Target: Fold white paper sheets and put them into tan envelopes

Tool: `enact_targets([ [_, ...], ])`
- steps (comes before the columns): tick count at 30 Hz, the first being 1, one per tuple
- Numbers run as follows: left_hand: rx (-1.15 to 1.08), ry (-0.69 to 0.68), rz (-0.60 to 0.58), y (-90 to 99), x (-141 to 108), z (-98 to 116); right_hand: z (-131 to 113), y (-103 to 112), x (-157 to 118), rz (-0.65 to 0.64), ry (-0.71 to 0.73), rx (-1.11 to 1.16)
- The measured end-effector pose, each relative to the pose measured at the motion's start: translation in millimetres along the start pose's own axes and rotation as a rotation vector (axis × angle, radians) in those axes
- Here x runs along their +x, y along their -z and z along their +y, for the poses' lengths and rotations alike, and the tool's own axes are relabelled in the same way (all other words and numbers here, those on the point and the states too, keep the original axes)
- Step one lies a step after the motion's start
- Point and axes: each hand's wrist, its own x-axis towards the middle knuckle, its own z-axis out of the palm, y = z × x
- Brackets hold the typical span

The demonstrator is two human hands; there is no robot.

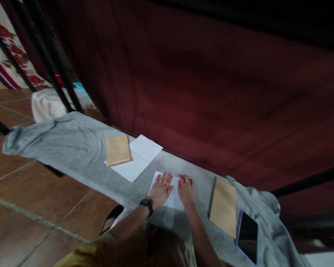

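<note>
A folded sheet of white paper (pixel 173 200) lies on the grey cloth in front of me. My left hand (pixel 160 190), with a dark watch on its wrist, rests flat on the paper's left part, its fingers stretched out. At the right edge of the same paper is my right hand (pixel 186 188), its fingers bent and drawn together on the edge. What lies beneath those fingertips is hidden. Up and to the left, another white sheet (pixel 145 150) shows a faint crease. A stack of brown envelopes (pixel 117 148) partly covers it.
Grey cloth (pixel 80 155) covers the narrow bench. To the right lie more brown envelopes (pixel 224 204) and a phone (pixel 247 235) with a dark screen. A dark red curtain (pixel 200 92) hangs along the far side. Black bars (pixel 48 55) stand at the left, above a tiled floor (pixel 30 207).
</note>
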Motion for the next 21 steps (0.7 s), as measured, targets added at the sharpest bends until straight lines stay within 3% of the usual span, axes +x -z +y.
enact_targets([
  [8, 0.041, -0.056, 0.022, -8.3, -2, -10, 4, 14, 23, 0.001, 0.014, -0.084],
  [17, 0.026, -0.132, 0.018, -15.0, -9, -15, 10, 12, -1, 0.028, 0.014, -0.104],
  [21, 0.024, -0.133, -0.003, -15.0, -14, -7, -4, -10, -20, 0.059, 0.179, 0.064],
])
